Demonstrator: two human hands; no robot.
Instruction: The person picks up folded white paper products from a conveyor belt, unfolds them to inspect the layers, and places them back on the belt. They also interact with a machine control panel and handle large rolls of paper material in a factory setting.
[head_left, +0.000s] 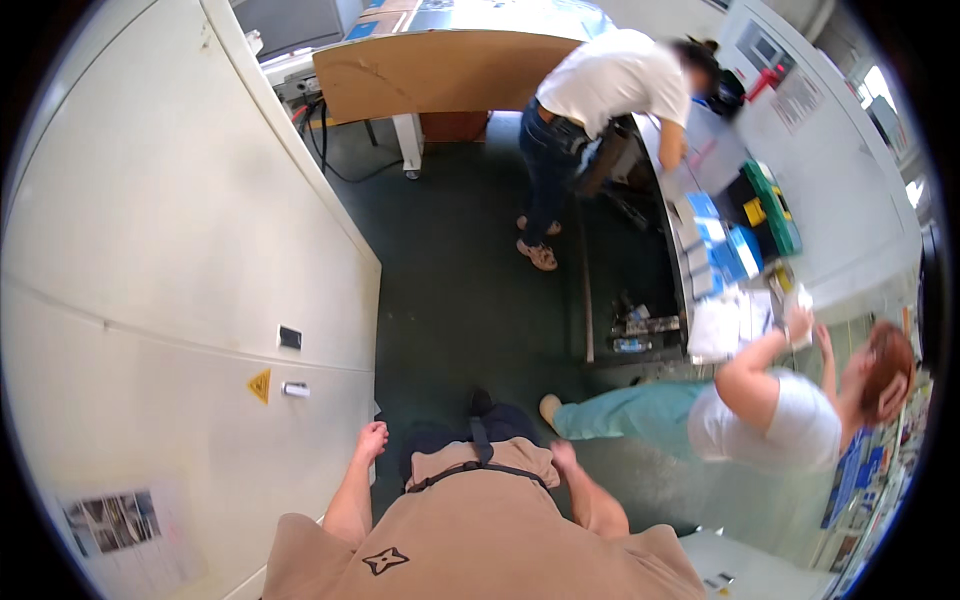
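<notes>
My left hand (372, 440) hangs beside my hip with its fingers curled closed. I see nothing in it. It is nearest to the tall white cabinet (200, 270) on my left, a little apart from its edge. On my other side, my right hand (563, 456) hangs low by the hem of my tan shirt (485, 520). Its fingers are small and partly hidden, so I cannot make out how they are held. A dark strap (480, 440) hangs from the belt round my waist.
A person in a white shirt (610, 85) leans over a long workbench (690, 180). Nearer, a person in green trousers (640, 415) handles something white at its end. Blue-and-white boxes (705, 235) and a green case (780, 215) stand there. A brown panel (430, 78) fronts a far table.
</notes>
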